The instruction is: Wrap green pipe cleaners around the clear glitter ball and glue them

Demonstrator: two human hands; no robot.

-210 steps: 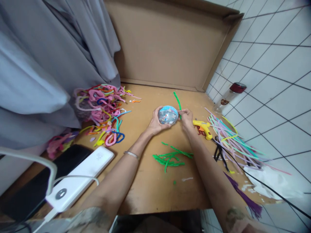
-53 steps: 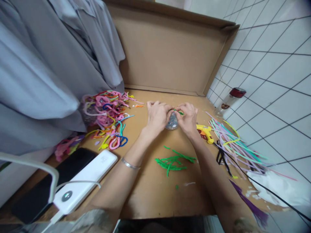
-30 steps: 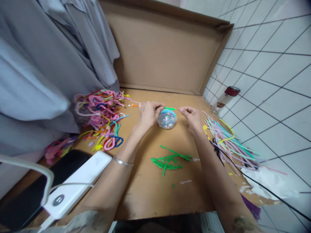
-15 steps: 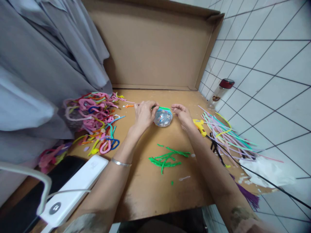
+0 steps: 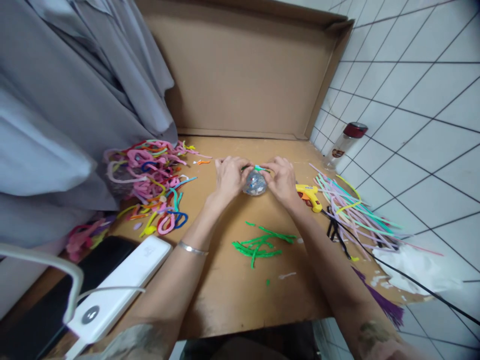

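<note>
A clear, roundish container [image 5: 255, 185] with bits of colour inside rests on the table between my hands. Across its top runs a green pipe cleaner strip [image 5: 258, 168]. My left hand [image 5: 230, 176] pinches the strip's left side at the container's upper rim. From the other side, my right hand [image 5: 281, 179] closes its thumb and fingers on the right end of the strip. Fingertips partly hide the strip. Closer to me lie several cut green pipe cleaner pieces [image 5: 258, 247].
A yellow glue gun [image 5: 310, 196] lies by my right forearm, its black cord trailing right. Beyond are loose pipe cleaners [image 5: 348, 210] and a red-capped jar [image 5: 344, 146]. Tangled pipe cleaners [image 5: 150, 175] and a white power bank [image 5: 123, 285] occupy the left. Cardboard [image 5: 243, 70] stands behind.
My right hand has moved left to the container's top edge and closed on the green strip. My left hand stays at the rim. The whole view has shifted slightly.
</note>
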